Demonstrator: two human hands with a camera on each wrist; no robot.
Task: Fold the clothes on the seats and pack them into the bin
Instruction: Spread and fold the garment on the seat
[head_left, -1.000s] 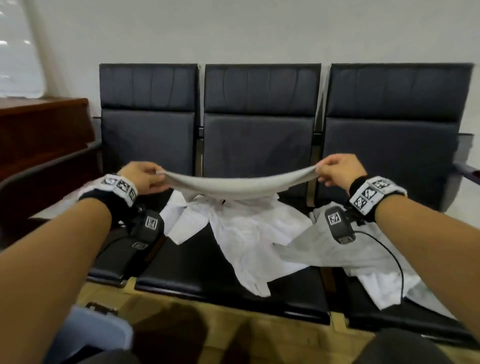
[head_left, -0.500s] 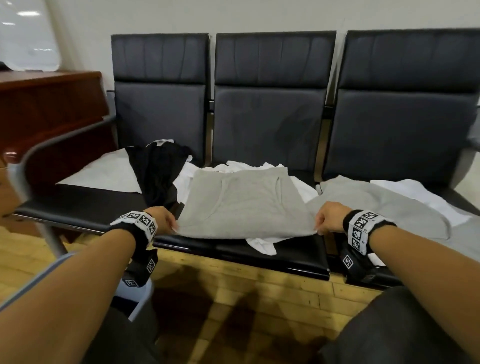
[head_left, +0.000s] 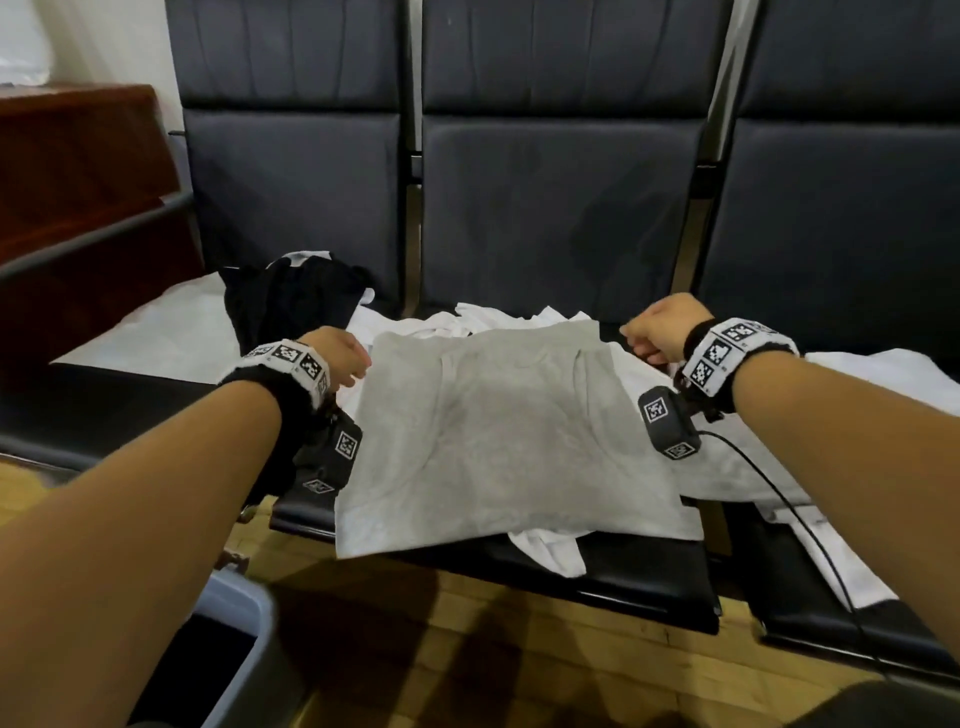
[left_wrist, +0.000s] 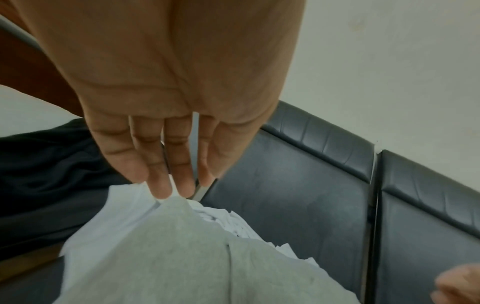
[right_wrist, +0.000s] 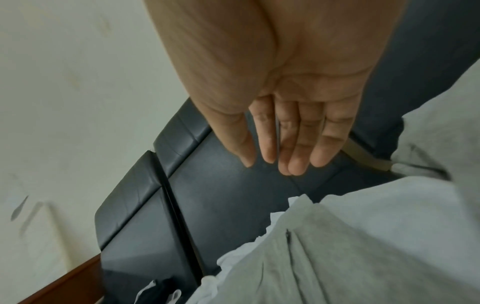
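Head cam: the grey shirt (head_left: 498, 436) is laid out flat on the middle seat (head_left: 649, 587), on top of some white clothes (head_left: 545, 556), with its near hem hanging a bit over the front edge. The left hand (head_left: 337, 353) sits right at the shirt's far left corner, the right hand (head_left: 662, 327) just past the far right corner. From here the right one looks loosely curled, but the fingertips are hidden, so can't really tell. A black garment (head_left: 291, 301) lies further left of the left hand, and the bin (head_left: 244, 629) shows at the bottom left on the floor.

Left wrist cam: fingers (left_wrist: 158, 185) are straight and close together, tips touching the shirt's (left_wrist: 194, 257) corner where it meets the white fabric. Not pinching anything that I can see.

Right wrist cam: fingers (right_wrist: 293, 156) are straight and pressed side by side, hanging above the bare seat back, clear of the shirt (right_wrist: 350, 257), which lies below the fingertips.
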